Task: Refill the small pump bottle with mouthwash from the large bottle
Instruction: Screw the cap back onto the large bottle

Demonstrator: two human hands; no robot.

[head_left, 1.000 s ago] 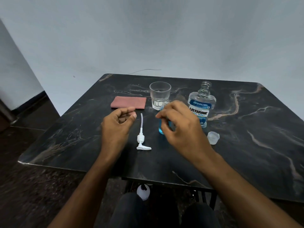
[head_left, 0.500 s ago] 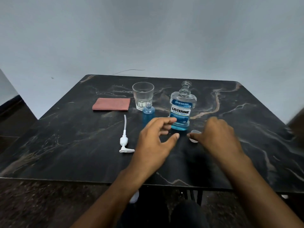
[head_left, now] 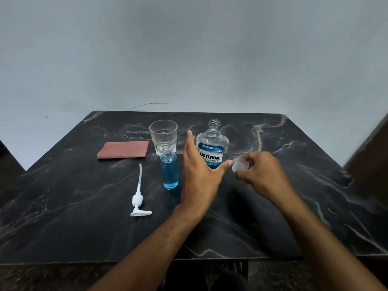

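The small bottle (head_left: 169,172) stands upright mid-table, uncapped and nearly full of blue mouthwash. Its white pump head (head_left: 138,198) with the long tube lies flat to its left. The large Listerine bottle (head_left: 212,143) stands open behind, with only a little blue liquid at the bottom. My left hand (head_left: 198,171) is spread open right in front of the large bottle, thumb out to the right, holding nothing. My right hand (head_left: 260,173) is pinched on the clear bottle cap (head_left: 239,165), lifted just right of the large bottle.
A clear drinking glass (head_left: 163,136) stands behind the small bottle. A folded reddish cloth (head_left: 123,149) lies at the back left. The black marble table (head_left: 294,196) ends at a front edge close to my body; a wall rises behind it.
My right hand has left the small bottle, gone right and picked the cap up off the table. My left hand has crossed from beside the pump head to the large bottle.
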